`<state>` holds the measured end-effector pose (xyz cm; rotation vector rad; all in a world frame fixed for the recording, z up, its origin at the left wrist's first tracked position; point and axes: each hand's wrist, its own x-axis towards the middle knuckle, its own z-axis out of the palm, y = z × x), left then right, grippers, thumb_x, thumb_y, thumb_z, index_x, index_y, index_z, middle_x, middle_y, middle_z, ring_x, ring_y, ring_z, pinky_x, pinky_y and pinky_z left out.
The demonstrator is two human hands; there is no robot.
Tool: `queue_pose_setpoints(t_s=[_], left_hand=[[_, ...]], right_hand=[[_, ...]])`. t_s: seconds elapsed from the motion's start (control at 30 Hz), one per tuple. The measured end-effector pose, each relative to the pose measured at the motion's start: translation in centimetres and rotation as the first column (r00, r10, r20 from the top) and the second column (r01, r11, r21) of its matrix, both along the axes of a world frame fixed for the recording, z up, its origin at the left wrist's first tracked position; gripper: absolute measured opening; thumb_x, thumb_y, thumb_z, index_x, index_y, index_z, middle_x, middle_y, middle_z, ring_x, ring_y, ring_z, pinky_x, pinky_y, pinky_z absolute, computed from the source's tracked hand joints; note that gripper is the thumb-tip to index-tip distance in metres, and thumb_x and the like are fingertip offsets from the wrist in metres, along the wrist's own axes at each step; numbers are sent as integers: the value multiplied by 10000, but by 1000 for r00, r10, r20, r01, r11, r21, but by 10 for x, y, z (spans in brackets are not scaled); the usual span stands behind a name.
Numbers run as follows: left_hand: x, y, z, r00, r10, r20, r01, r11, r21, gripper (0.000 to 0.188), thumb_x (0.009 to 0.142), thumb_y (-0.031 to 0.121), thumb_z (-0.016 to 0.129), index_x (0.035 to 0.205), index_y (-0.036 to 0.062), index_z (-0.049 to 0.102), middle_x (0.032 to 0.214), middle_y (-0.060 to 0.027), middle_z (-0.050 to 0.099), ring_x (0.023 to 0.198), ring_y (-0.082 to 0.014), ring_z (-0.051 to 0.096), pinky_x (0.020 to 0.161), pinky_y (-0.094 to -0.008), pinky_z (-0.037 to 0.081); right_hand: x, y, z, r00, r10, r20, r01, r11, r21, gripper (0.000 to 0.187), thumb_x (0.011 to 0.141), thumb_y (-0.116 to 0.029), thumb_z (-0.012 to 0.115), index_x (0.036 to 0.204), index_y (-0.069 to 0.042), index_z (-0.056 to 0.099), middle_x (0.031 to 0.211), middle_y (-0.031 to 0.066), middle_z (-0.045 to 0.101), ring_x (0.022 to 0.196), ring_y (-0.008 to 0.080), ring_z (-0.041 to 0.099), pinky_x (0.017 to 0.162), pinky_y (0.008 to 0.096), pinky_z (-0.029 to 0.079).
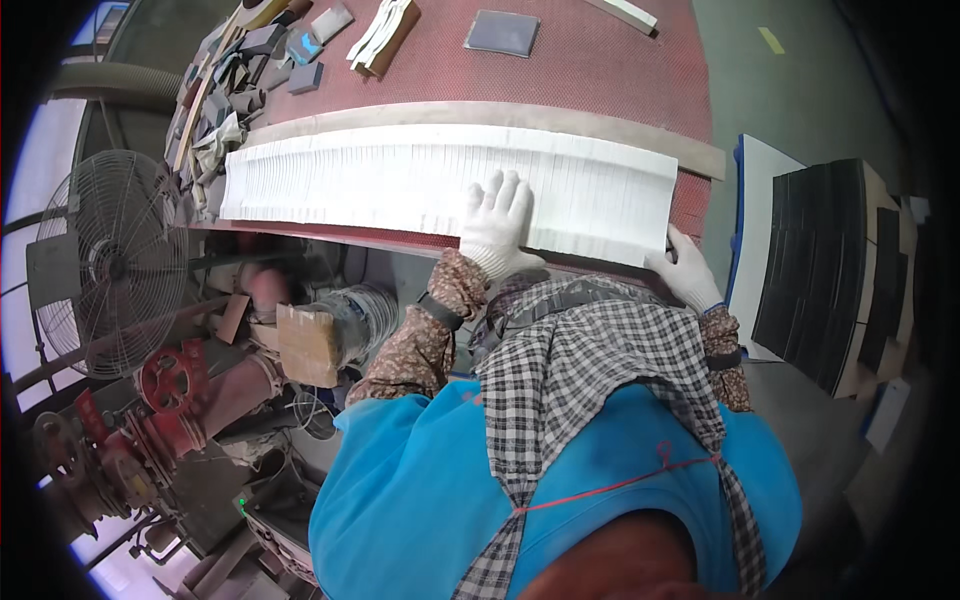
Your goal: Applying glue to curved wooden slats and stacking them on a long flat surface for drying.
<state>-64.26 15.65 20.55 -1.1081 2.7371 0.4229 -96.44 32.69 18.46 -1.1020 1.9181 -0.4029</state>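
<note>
A long row of white, thin profiled pieces (390,185), packed side by side, lies along the near edge of the work table. My left hand (495,225), in a white knit glove, rests palm down on the row right of its middle, fingers stretched out and somewhat apart. At the row's right end is my right hand (685,270), gloved too, with thumb and fingers round the near corner of the end pieces. A long flat wooden bar (690,155) runs behind the row, close along its far side.
Sanding blocks and scraps (245,80) are heaped on the table's left side. Farther back lie a dark square pad (502,33) and a few curved profiled pieces (382,38). A fan (115,265) and red machinery (170,400) stand left; stacked dark boards (815,270) stand right.
</note>
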Motion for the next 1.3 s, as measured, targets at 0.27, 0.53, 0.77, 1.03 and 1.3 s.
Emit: queue_pose_setpoints(t_s=[0.27,0.53,0.77,1.03,1.3], left_hand=[[-6,-2,-28,992,-46,-114,37,996,-83,1313,645,656,918,1603,-29,336,1664,-277,351,1574,-467,295,1265,-652,240],[-8,-16,-22,993,-95,-67,94,995,-20,1318,655,695,897,1606,-28,340,1679,-287,325,1591,-460,269,1265,-669,241],[-8,-12,-28,994,-92,-59,88,994,-67,1309,638,683,906,1589,-32,360,1666,-285,343,1585,-461,278,1259,-667,235],[-10,-10,-28,995,-85,-54,81,994,-73,1303,653,645,908,1600,-32,324,1658,-262,346,1589,-453,250,1275,-660,180],[-7,-12,-34,988,-106,-112,98,992,-80,1265,640,616,911,1577,-43,376,1651,-259,374,1579,-433,289,1251,-678,204]], right_hand=[[9,1,-15,995,-94,25,94,995,-24,695,936,-376,742,1523,-61,544,1396,248,601,1272,348,640,1108,438,494],[17,-12,-1,994,-70,-89,77,994,81,648,936,-411,731,1438,-25,597,1359,258,607,1265,390,625,1122,460,475],[16,-15,4,996,-82,-25,83,997,8,645,947,-443,704,1410,-5,609,1264,232,652,1207,380,661,1076,465,498],[8,-21,-14,979,-182,96,191,977,-97,607,974,-473,644,1372,-15,633,1246,261,678,1153,399,680,1032,475,514],[20,-18,-26,974,-174,-148,161,982,-94,604,1025,-471,559,1425,-18,558,1317,288,590,1240,472,597,1084,522,469]])
